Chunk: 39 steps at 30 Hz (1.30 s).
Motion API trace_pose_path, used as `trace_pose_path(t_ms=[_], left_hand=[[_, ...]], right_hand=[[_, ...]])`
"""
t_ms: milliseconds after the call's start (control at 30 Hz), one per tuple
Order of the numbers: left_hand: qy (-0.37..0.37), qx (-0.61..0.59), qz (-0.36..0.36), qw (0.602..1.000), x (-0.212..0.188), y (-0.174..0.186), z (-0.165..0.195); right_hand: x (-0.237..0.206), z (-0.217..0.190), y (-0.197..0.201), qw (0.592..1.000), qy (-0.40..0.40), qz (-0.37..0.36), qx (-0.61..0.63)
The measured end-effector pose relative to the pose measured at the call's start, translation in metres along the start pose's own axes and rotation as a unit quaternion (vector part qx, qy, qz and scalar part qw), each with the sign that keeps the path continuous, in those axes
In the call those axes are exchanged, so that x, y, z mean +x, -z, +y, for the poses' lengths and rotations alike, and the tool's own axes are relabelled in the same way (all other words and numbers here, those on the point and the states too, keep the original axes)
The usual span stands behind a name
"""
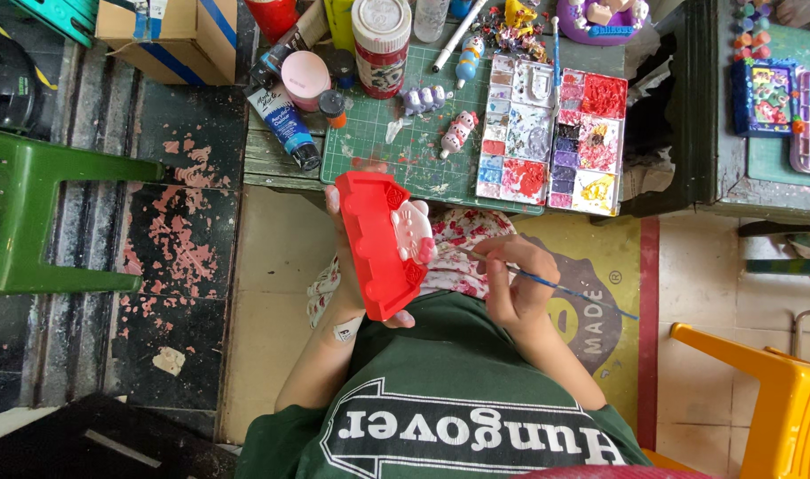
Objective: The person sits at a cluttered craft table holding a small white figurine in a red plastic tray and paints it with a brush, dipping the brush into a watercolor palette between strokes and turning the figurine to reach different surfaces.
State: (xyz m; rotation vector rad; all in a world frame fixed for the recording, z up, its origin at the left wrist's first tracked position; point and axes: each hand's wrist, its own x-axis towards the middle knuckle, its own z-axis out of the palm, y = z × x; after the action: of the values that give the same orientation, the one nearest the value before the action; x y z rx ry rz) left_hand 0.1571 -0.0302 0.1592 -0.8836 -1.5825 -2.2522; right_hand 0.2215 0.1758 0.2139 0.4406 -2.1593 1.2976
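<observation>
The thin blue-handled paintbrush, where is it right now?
In the head view, the thin blue-handled paintbrush is pinched in the right hand, right of centre, its tip by the white figure on the red plastic plaque held by the left hand.

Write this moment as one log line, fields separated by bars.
left hand: holds red plaque | right hand: holds thin brush, tip at plaque | paint palette on table

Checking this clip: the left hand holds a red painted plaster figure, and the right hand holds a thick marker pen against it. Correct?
Not quite. The head view shows the right hand holding a thin blue-handled paintbrush, not a marker pen. The left hand does hold the red painted plaster figure.
</observation>
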Motion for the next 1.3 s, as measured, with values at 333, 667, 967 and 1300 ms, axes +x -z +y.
trace_pose_path(t_ms=[333, 667, 967, 1300], left_hand=[[0.004, -0.011, 0.005, 1.0, 0.001, 0.001, 0.001], [0.048, -0.108, 0.06, 0.991, -0.004, -0.005, 0.01], [0.13, -0.293, 0.223, 0.921, -0.044, -0.002, -0.044], [0.199, -0.331, 0.264, 0.884, -0.056, -0.003, -0.058]], right_hand=[[-0.025, 0.018, -0.005, 0.96, -0.139, 0.006, 0.242], [-0.02, 0.022, -0.006, 0.925, -0.161, 0.047, 0.341], [-0.026, 0.016, -0.008, 0.962, -0.055, -0.052, 0.264], [-0.014, 0.026, -0.022, 0.956, -0.141, 0.008, 0.257]])
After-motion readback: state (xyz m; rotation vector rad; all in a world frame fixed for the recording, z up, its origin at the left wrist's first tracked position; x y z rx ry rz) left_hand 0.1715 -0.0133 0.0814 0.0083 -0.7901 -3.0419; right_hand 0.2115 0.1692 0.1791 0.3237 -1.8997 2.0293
